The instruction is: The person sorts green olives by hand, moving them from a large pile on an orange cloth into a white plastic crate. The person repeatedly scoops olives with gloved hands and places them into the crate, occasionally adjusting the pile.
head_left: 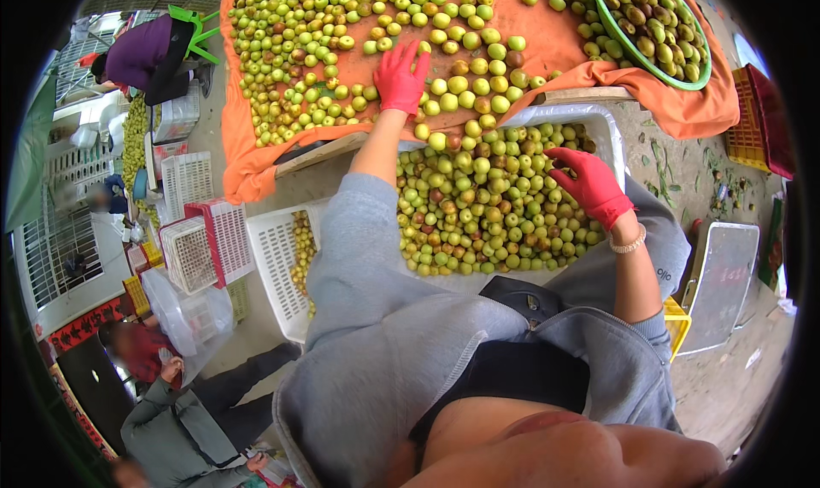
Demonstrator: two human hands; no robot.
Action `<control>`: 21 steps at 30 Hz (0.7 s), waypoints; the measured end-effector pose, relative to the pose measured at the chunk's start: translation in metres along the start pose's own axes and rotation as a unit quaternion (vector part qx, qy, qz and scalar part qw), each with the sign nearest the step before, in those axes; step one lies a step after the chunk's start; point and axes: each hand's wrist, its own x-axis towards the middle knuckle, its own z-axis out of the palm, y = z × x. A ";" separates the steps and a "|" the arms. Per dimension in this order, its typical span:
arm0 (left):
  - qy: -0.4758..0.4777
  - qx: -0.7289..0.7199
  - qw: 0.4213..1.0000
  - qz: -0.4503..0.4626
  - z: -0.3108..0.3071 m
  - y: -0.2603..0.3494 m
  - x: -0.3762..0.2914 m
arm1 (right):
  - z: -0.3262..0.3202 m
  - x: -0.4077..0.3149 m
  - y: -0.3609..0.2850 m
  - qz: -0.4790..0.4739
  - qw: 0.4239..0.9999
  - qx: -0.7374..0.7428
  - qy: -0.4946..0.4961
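Note:
My left hand [401,81], in a red glove, lies over the orange cloth [359,32] with its fingers apart, touching or beside a few green-brown jujubes [456,84]. Many such fruits are spread on the cloth. My right hand [590,184], also in a red glove, is over the right part of a white crate [605,126] full of jujubes, its fingers bent above the fruit. I see no fruit held in it, though its palm is partly hidden. Between the hands, fruits lie at the cloth's edge above the crate.
A green basket [703,72] of browner jujubes stands at the upper right. A white perforated crate [275,257] with small fruits is by my left leg. Stacked crates [221,241] and several people are at the left. A metal-framed board [717,289] is at the right.

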 end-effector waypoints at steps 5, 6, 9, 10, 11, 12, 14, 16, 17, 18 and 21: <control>-0.076 -0.022 0.995 0.053 0.001 0.055 -0.022 | 0.003 0.006 0.011 0.002 1.000 -0.013 -0.014; -0.070 -0.037 0.995 0.065 -0.002 0.067 -0.028 | 0.003 0.005 0.010 0.003 1.000 -0.011 -0.018; -0.047 -0.112 0.993 0.015 0.006 0.097 -0.054 | 0.004 0.007 0.009 0.032 0.998 -0.018 -0.050; -0.040 -0.086 0.995 0.015 -0.002 0.107 -0.063 | 0.002 0.006 0.007 0.047 0.997 -0.026 -0.055; -0.034 -0.060 0.998 0.015 -0.010 0.115 -0.071 | 0.000 0.004 0.007 0.062 0.996 -0.033 -0.060; -0.012 -0.096 0.995 0.023 -0.015 0.115 -0.085 | 0.001 0.005 0.008 0.067 0.994 -0.040 -0.077; -0.078 -0.126 0.989 -0.001 -0.020 0.112 -0.127 | 0.000 0.005 0.007 0.062 0.994 -0.045 -0.081; -0.134 -0.129 0.983 -0.010 -0.036 0.117 -0.166 | -0.001 0.002 0.012 0.054 0.995 -0.035 -0.081; -0.117 -0.111 0.987 0.008 -0.049 0.120 -0.180 | -0.003 0.001 0.015 0.052 0.995 -0.044 -0.072; -0.078 -0.137 0.987 0.009 -0.053 0.110 -0.199 | -0.003 0.000 0.012 0.045 0.995 -0.050 -0.070; -0.060 -0.152 0.979 -0.122 -0.048 0.082 -0.227 | 0.000 -0.007 0.013 0.037 0.996 -0.051 -0.067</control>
